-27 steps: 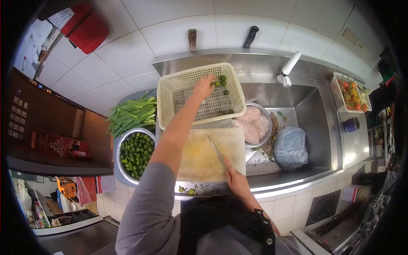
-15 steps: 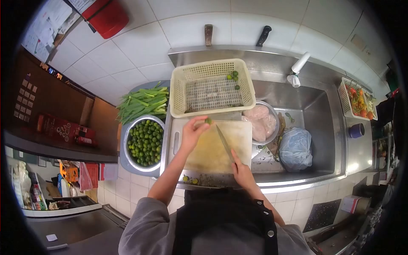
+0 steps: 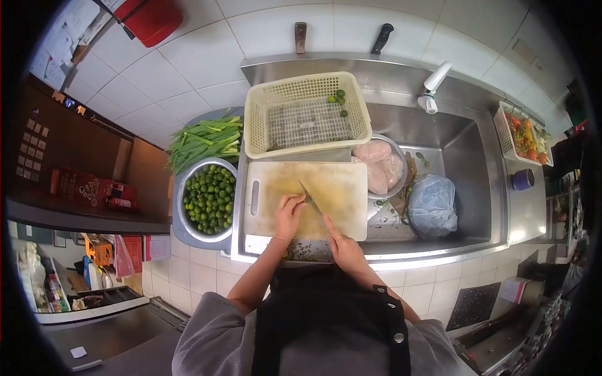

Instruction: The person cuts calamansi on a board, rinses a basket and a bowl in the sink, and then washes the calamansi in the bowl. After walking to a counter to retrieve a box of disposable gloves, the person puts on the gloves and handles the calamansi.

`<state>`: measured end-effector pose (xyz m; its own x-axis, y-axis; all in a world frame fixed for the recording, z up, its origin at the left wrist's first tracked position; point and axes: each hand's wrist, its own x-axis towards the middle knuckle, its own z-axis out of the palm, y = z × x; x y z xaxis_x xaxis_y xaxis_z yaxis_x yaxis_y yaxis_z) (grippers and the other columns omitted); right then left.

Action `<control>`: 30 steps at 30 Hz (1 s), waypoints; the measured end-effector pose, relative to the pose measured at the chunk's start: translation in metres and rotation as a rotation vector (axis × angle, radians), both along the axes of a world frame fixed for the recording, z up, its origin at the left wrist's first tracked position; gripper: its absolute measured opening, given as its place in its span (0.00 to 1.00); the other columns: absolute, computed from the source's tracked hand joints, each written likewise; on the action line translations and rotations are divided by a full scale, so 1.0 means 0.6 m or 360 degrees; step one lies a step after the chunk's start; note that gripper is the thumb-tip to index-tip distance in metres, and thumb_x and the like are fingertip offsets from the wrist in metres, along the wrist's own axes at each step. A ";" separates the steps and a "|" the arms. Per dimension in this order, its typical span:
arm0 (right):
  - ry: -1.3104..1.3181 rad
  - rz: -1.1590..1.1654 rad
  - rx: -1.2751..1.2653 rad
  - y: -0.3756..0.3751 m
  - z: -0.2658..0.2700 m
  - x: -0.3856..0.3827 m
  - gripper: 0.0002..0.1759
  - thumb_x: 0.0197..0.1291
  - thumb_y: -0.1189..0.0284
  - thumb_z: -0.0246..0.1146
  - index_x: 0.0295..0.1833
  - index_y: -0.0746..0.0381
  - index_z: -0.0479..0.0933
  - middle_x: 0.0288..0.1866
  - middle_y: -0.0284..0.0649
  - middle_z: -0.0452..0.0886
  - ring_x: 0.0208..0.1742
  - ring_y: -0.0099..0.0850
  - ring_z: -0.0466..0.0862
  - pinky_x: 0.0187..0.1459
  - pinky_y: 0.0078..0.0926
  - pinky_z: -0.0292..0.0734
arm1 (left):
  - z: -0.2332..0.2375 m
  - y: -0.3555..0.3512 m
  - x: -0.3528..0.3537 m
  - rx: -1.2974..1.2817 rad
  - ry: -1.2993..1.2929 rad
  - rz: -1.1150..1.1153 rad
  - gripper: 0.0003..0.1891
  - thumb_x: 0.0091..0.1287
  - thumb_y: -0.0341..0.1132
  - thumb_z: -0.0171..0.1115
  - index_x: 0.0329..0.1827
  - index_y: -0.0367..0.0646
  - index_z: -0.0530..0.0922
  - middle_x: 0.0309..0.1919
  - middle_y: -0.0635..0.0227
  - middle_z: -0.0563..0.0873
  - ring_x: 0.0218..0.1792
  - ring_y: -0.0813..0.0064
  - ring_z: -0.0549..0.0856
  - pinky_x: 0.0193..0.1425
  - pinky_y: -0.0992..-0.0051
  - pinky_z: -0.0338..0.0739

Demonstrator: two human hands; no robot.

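Over the middle of the white cutting board (image 3: 345,182), my left hand (image 3: 289,216) pinches a small green citrus fruit (image 3: 307,198), mostly hidden by the fingers. My right hand (image 3: 345,247) grips the handle of a knife (image 3: 313,200), whose blade lies against the fruit and points up and left. A metal bowl (image 3: 180,216) heaped with small green citrus fruits (image 3: 209,199) stands left of the board. Beyond the board, a cream plastic basket (image 3: 307,148) holds several of the same fruits (image 3: 340,95) in its right corner.
Green stalks (image 3: 204,143) lie behind the bowl. Right of the board are a bowl of raw meat (image 3: 378,166), a blue plastic bag (image 3: 433,207) in the sink (image 3: 467,150), and a faucet (image 3: 433,88). A basket of red vegetables (image 3: 525,135) and a purple cup (image 3: 523,180) stand far right.
My left hand has come down from the board's top edge to its middle with the fruit, which now meets the blade. The view has shifted slightly.
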<state>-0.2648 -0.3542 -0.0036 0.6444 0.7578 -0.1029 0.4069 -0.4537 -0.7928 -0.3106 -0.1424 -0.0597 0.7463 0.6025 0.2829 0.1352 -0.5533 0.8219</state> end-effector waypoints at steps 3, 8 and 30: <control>-0.0003 0.0016 -0.0084 -0.002 0.015 -0.001 0.36 0.71 0.71 0.53 0.81 0.46 0.51 0.31 0.60 0.81 0.34 0.60 0.82 0.40 0.57 0.75 | 0.000 0.000 0.001 0.0087 -0.0052 -0.0014 0.11 0.61 0.22 0.70 0.46 0.39 0.86 0.42 0.62 0.84 0.40 0.68 0.85 0.41 0.74 0.80; -0.0052 0.0045 -0.0195 -0.003 0.023 -0.006 0.37 0.71 0.71 0.53 0.82 0.46 0.49 0.31 0.60 0.81 0.33 0.60 0.83 0.38 0.58 0.76 | 0.002 -0.002 0.003 0.0141 -0.0065 0.0004 0.11 0.60 0.23 0.70 0.46 0.39 0.86 0.40 0.61 0.85 0.38 0.68 0.85 0.39 0.74 0.79; -0.0028 -0.0115 0.0051 -0.019 -0.010 0.027 0.36 0.71 0.75 0.53 0.81 0.45 0.52 0.26 0.60 0.77 0.27 0.59 0.80 0.33 0.42 0.75 | 0.068 0.225 -0.133 0.0357 -0.0098 0.1094 0.12 0.61 0.21 0.67 0.48 0.38 0.82 0.42 0.59 0.81 0.37 0.65 0.82 0.42 0.69 0.78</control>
<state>-0.2484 -0.3659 -0.0093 0.6989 0.7121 -0.0675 0.3881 -0.4568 -0.8004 -0.3906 -0.0076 -0.0190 0.1981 0.8522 0.4843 0.4702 -0.5161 0.7159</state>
